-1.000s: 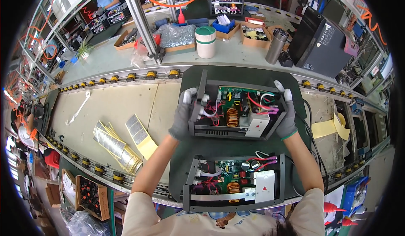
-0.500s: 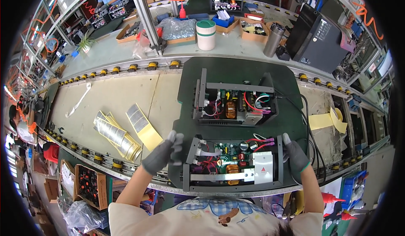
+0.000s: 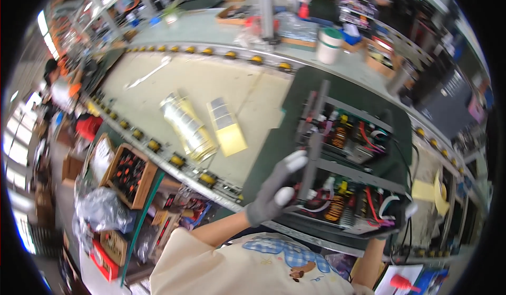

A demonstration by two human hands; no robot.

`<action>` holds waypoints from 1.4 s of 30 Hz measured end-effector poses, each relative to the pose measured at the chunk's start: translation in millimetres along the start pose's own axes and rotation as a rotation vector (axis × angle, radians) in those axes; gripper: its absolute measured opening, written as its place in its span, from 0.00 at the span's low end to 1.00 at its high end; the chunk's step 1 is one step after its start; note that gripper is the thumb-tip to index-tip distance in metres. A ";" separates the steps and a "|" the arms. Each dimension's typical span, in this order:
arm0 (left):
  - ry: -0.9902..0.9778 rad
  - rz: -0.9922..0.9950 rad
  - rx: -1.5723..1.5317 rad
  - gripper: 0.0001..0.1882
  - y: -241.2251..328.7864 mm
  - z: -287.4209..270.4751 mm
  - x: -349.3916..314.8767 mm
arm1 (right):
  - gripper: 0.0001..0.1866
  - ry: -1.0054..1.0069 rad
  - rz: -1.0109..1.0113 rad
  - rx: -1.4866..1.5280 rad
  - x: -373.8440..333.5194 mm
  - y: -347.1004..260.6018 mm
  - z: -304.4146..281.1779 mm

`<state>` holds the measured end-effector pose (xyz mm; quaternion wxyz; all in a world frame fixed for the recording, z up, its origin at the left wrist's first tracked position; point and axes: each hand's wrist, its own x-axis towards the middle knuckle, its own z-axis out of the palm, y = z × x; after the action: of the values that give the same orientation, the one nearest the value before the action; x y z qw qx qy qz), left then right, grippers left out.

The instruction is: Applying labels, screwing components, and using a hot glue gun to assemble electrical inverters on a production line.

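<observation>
The left hand [image 3: 274,189], gloved in grey with pale fingertips, is what I get clearest at my end of the feed: fingers and thumb close around the left end plate [image 3: 313,160] of the nearer unit [image 3: 348,200], gripping it as far as the blur lets me judge. That unit, an open frame of electronics, is over the near edge of the dark green mat [image 3: 363,86], close to the person's shirt; I can't tell whether its underside touches the mat. Just beyond it sits the farther unit [image 3: 348,137], much alike. At the right end I have only a little of the right hand [image 3: 405,218], mostly hidden by the frame, so I can't say how firmly it is closed. Black cables [image 3: 409,171] run close by on that side, and past them lies a yellow sheet [image 3: 423,190].

My worries: an uneven hold could let one end drop; the end plate, which overlaps the farther unit in my view, could knock it if pushed away; the loose red wires [image 3: 369,202] could snag on a glove.

The nearer unit's long axis runs left to right, its right end slanting toward the person, roughly parallel to the farther one. Its open, wired side faces up toward the camera, with the grey bar [image 3: 363,175] along the far side.
</observation>
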<state>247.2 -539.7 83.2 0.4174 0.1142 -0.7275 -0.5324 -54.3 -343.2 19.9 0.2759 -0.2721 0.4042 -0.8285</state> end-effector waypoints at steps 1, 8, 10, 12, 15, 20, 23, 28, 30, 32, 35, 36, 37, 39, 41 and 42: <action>-0.043 0.073 0.008 0.34 -4.6 -1.6 3.8 | 0.31 -0.116 0.038 0.350 -1.3 2.4 -3.3; -0.099 0.077 0.114 0.33 -62.2 -23.3 -4.6 | 0.24 -0.173 -0.002 0.351 -6.6 44.0 15.8; -0.089 0.085 0.140 0.31 -58.9 -27.2 -8.6 | 0.24 -0.342 0.051 0.657 0.3 55.1 -3.3; -0.063 0.089 0.154 0.31 -60.0 -33.2 -10.8 | 0.27 -0.389 0.083 0.557 4.3 58.5 -21.0; -0.056 0.052 0.135 0.29 -54.9 -38.8 -9.3 | 0.29 -0.393 0.105 0.397 13.6 75.5 -14.3; 0.062 0.045 0.134 0.25 -53.1 -62.4 -24.8 | 0.29 -0.420 0.273 0.593 21.2 100.8 6.1; 0.056 -0.006 0.201 0.22 -43.1 -78.9 -18.9 | 0.29 -0.381 0.309 0.676 17.8 102.7 1.2; 0.282 -0.241 -0.081 0.21 -43.0 -119.6 -44.2 | 0.25 -0.223 0.103 0.123 -19.3 114.0 92.0; 0.331 -0.272 0.002 0.22 -40.3 -132.1 -39.6 | 0.25 -0.066 -0.092 -0.389 -20.0 119.5 124.8; 0.377 -0.296 -0.012 0.23 -29.3 -135.3 -34.1 | 0.27 -0.106 -0.056 -0.509 -20.5 104.6 153.9; 0.432 -0.373 -0.157 0.24 -50.5 -161.8 -41.6 | 0.27 -0.254 -0.014 -0.555 -18.3 98.9 165.5; 0.439 -0.368 -0.151 0.24 -46.7 -164.7 -41.9 | 0.27 -0.224 -0.061 -0.576 -16.1 96.2 167.1; 0.385 -0.336 -0.023 0.24 -43.2 -167.4 -42.5 | 0.27 -0.195 -0.109 -0.598 -13.8 92.9 168.7; 0.291 -0.242 0.254 0.23 -25.8 -169.3 -34.5 | 0.25 -0.026 -0.132 -0.572 -8.7 89.7 165.5; 0.221 -0.434 0.123 0.23 -36.5 -185.3 -35.5 | 0.22 -0.029 -0.249 -0.747 -0.3 71.8 166.8; 0.171 -0.314 0.184 0.23 -48.5 -197.5 -29.7 | 0.21 -0.035 -0.279 -0.806 6.8 62.8 177.0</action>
<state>396.2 -675.5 43.3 0.3773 0.3085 -0.7084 -0.5106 75.1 -472.5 62.9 0.0398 -0.4242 0.6503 -0.6289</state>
